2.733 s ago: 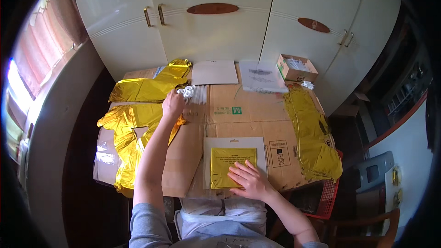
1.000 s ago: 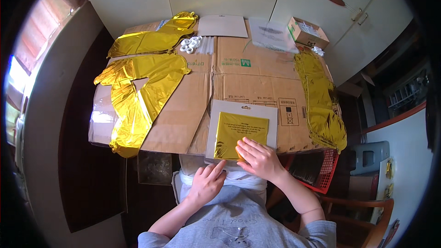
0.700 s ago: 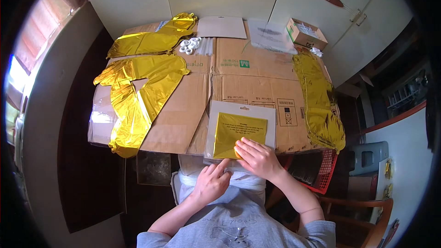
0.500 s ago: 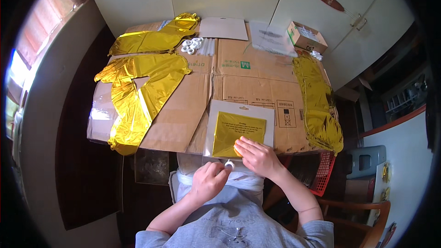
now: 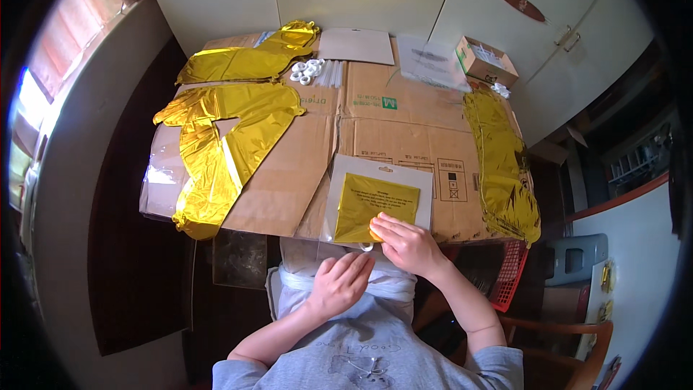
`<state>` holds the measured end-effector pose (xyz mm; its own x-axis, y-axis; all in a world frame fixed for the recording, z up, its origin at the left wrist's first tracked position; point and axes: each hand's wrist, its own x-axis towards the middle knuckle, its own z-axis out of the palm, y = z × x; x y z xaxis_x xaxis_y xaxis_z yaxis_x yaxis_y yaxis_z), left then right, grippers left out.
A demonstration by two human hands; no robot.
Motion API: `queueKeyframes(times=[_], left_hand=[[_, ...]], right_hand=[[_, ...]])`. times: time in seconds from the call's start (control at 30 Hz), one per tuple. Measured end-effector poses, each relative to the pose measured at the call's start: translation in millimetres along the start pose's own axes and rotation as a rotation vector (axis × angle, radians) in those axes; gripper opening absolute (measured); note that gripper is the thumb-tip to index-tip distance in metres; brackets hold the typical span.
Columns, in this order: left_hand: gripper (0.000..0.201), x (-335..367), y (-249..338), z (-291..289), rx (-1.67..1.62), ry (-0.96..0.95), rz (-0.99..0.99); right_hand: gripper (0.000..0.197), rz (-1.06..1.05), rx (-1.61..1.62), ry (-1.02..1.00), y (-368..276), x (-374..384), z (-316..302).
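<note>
A clear plastic packet (image 5: 422, 209) with a pale card and a folded gold foil sheet (image 5: 361, 206) lies at the table's near edge. My right hand (image 5: 408, 245) grips its lower right part, fingers together on top and the thumb hidden. Something orange shows at those fingertips. Below the packet's lower edge my left hand (image 5: 343, 282) has its fingers bent and drawn together; what they pinch, if anything, is hidden. Between my hands, at the packet's lower edge, shows part of a small white ring-shaped roll (image 5: 367, 247).
Cardboard (image 5: 404, 137) covers the table. Gold foil balloons lie flat at left (image 5: 231, 152) and right (image 5: 498, 166). Toward the back are several white rolls (image 5: 307, 71), clear straws (image 5: 330, 74), a grey card (image 5: 357, 45), a clear sheet (image 5: 431, 65) and a small open box (image 5: 487, 61).
The white roll has gone from my left fingertips to the packet's lower edge, partly out of sight. My left fingers have straightened somewhat and shifted slightly right. My right hand keeps its place on the packet.
</note>
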<state>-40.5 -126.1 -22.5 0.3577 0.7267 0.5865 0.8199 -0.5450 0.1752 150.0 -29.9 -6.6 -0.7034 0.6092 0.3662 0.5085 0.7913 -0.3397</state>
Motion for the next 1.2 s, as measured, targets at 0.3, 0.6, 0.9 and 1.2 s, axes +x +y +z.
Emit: queueKeyframes(times=[0.3,0.6,0.9,1.2], left_hand=[[0.055,4,6,4,0.018,-0.242,-0.104],[0.064,25,-2,11,0.019,-0.403,-0.017],[0.063,21,3,15,-0.034,-0.503,0.015],[0.03,24,-32,-43,-0.288,-0.196,0.065]], right_hand=[[0.033,-0.003,-0.032,0.017,-1,-2,2],[0.032,0.009,0.007,0.055,-4,1,0],[0.033,0.021,0.02,0.041,-7,0,-4],[0.034,0.035,-0.039,0.066,-5,-7,13]])
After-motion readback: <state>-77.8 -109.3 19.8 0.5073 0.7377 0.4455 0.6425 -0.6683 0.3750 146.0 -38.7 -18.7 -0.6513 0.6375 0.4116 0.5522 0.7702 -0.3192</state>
